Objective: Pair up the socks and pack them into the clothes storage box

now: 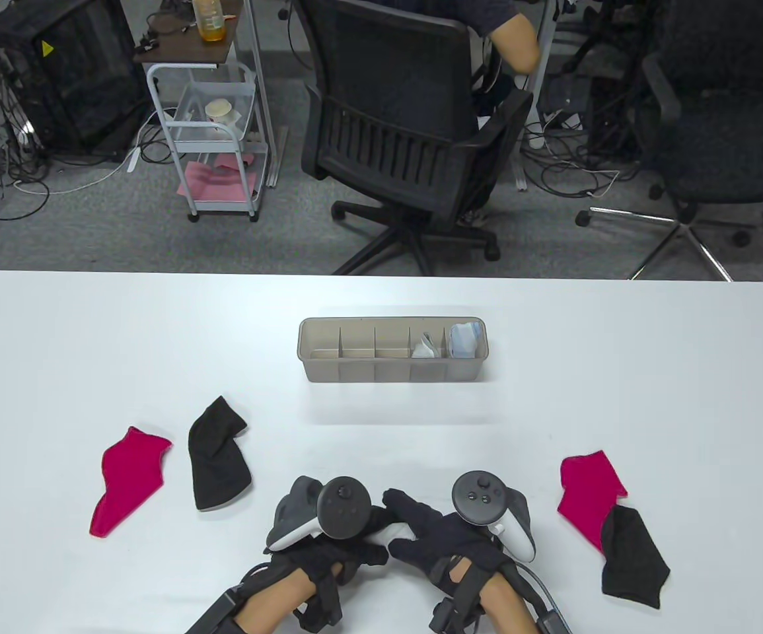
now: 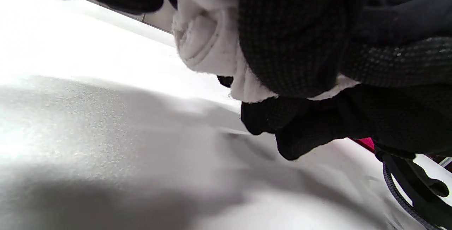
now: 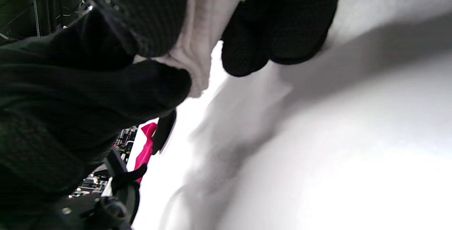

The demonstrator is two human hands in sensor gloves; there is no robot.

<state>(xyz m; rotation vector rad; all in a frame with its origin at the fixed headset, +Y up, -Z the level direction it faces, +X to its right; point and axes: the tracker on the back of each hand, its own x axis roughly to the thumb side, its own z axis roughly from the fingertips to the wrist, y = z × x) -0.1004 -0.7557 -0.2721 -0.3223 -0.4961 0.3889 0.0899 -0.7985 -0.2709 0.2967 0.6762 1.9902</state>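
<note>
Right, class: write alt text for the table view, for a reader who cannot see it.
Two gloved hands, left hand and right hand, meet at the white table's near edge. Red and black socks lie either side: red sock beside black sock at left, another black-on-red pair at right. Behind stands a divided storage box.

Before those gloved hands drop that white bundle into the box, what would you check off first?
1. White sock bundle gripped by both the left hand and the right hand: ok.
2. Bundle fully rolled: cannot tell, fingers cover most of it.
3. Free compartments in the storage box: ok, the three on the left look empty; the two on the right hold socks.
4. Path from hands to box: ok, only bare table between.
5. Remaining socks in view: ok, red sock and black sock left, red sock under black sock right.
</note>
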